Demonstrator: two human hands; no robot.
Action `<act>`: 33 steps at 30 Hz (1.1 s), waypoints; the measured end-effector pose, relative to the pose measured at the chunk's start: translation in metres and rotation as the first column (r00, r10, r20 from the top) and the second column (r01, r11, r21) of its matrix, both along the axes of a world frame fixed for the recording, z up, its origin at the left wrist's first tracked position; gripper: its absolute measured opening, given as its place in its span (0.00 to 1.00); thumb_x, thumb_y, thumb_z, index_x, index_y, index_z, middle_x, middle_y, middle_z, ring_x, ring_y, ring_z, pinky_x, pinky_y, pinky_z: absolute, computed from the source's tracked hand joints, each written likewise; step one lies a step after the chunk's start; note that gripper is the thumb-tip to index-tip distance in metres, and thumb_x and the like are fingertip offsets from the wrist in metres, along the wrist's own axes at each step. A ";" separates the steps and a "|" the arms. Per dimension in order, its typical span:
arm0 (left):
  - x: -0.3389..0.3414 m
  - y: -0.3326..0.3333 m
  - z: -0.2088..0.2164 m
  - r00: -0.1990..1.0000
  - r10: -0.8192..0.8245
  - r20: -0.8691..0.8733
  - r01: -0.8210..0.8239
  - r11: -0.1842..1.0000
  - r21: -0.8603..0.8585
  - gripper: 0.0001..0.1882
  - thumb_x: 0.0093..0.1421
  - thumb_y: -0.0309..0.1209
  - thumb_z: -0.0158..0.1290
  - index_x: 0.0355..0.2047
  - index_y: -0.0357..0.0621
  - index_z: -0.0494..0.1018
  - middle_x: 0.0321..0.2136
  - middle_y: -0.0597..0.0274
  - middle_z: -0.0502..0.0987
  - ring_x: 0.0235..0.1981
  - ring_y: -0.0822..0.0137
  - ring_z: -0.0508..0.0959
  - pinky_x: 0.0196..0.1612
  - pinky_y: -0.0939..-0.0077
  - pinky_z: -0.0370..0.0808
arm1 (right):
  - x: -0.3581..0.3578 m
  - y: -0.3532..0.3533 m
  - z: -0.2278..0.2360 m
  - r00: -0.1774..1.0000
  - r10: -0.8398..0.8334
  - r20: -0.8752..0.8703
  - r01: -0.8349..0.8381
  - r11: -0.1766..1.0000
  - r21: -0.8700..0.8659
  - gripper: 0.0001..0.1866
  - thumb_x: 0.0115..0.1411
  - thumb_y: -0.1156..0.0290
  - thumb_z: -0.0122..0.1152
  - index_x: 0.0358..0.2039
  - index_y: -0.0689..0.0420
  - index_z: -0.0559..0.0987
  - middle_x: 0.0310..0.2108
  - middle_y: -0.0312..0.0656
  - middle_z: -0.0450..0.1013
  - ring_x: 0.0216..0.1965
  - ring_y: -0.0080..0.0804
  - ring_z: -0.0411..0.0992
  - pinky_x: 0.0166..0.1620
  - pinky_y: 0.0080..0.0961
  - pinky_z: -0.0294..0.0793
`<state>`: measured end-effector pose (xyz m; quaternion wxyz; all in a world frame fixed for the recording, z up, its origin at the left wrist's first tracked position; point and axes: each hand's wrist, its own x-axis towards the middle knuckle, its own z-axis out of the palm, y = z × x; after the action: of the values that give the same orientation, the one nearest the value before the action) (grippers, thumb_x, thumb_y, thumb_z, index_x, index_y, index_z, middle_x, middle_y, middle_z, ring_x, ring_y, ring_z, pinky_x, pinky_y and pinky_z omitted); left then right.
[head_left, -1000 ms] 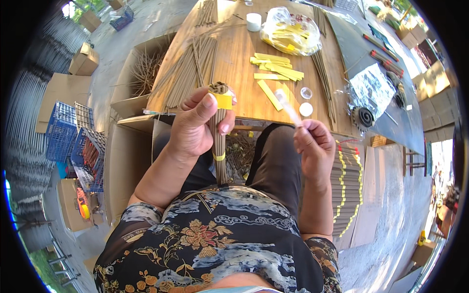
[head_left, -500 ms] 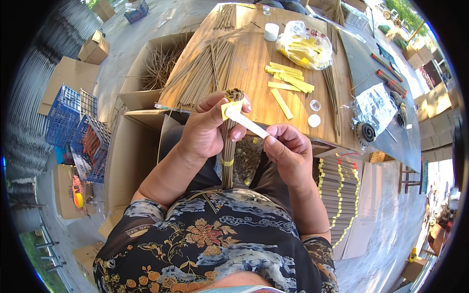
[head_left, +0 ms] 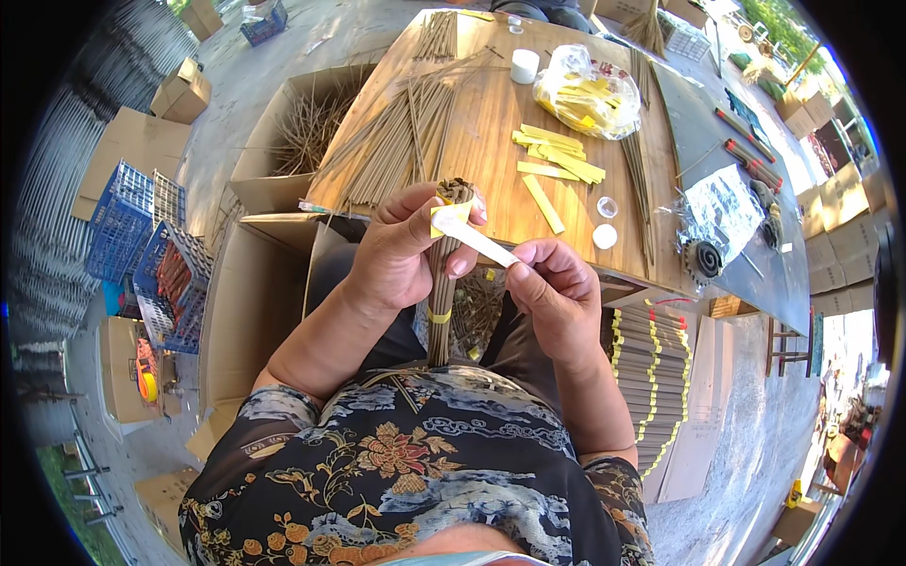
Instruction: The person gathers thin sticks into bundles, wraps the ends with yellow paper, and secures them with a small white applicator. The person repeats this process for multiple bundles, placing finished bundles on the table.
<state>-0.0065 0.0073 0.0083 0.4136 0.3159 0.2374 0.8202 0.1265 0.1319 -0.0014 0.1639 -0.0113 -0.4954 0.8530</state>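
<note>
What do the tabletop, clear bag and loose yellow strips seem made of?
Tabletop: wood, probably varnished; visible grain, soft sheen. Clear bag: thin glossy plastic film, judging by crinkled highlights. Yellow strips: perhaps paper, possibly plastic; flat, straight-edged and fairly matte.

Printing in view, but no words readable.
At one o'clock, the clear plastic bag (head_left: 612,83) bears red printing, creased and too small to make out. At four o'clock, the flat cardboard sheet (head_left: 696,424) has faint lettering, and at eight o'clock the cardboard box (head_left: 168,498) shows faint dark print; both are too blurred to tell.
</note>
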 end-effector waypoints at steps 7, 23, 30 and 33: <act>0.002 0.001 0.001 1.000 0.007 0.021 -0.007 1.000 0.000 0.12 0.59 0.34 0.48 0.38 0.39 0.73 0.34 0.51 0.73 0.20 0.68 0.71 0.22 0.80 0.68 | 0.001 -0.002 0.000 0.999 -0.036 -0.014 0.036 0.999 0.031 0.05 0.57 0.77 0.53 0.35 0.63 0.72 0.27 0.30 0.67 0.27 0.12 0.62 0.31 0.09 0.61; -0.005 -0.002 0.004 1.000 0.017 -0.021 -0.017 1.000 0.004 0.18 0.60 0.40 0.45 0.37 0.34 0.69 0.34 0.56 0.68 0.18 0.73 0.67 0.20 0.81 0.65 | 0.005 0.000 -0.006 0.995 -0.098 -0.012 0.098 0.993 0.065 0.06 0.57 0.78 0.53 0.36 0.63 0.72 0.26 0.30 0.68 0.26 0.11 0.62 0.29 0.07 0.61; -0.005 -0.001 0.003 0.996 -0.009 -0.092 0.009 1.000 0.000 0.19 0.60 0.41 0.45 0.38 0.34 0.68 0.33 0.56 0.68 0.18 0.72 0.67 0.20 0.81 0.65 | 0.002 -0.004 0.000 0.993 -0.102 -0.064 0.106 0.992 0.064 0.06 0.57 0.79 0.53 0.35 0.63 0.71 0.28 0.30 0.68 0.28 0.10 0.63 0.31 0.07 0.63; -0.004 -0.002 0.004 0.998 0.016 -0.063 -0.016 1.000 0.012 0.17 0.60 0.38 0.46 0.39 0.35 0.70 0.32 0.56 0.71 0.19 0.71 0.69 0.21 0.80 0.66 | 0.003 -0.005 -0.001 0.989 -0.138 -0.045 0.142 0.984 0.109 0.05 0.57 0.79 0.53 0.35 0.64 0.71 0.28 0.30 0.68 0.28 0.10 0.63 0.31 0.07 0.62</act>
<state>-0.0108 0.0050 0.0120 0.3975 0.3421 0.2480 0.8146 0.1298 0.1268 -0.0025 0.2329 -0.0209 -0.5371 0.8105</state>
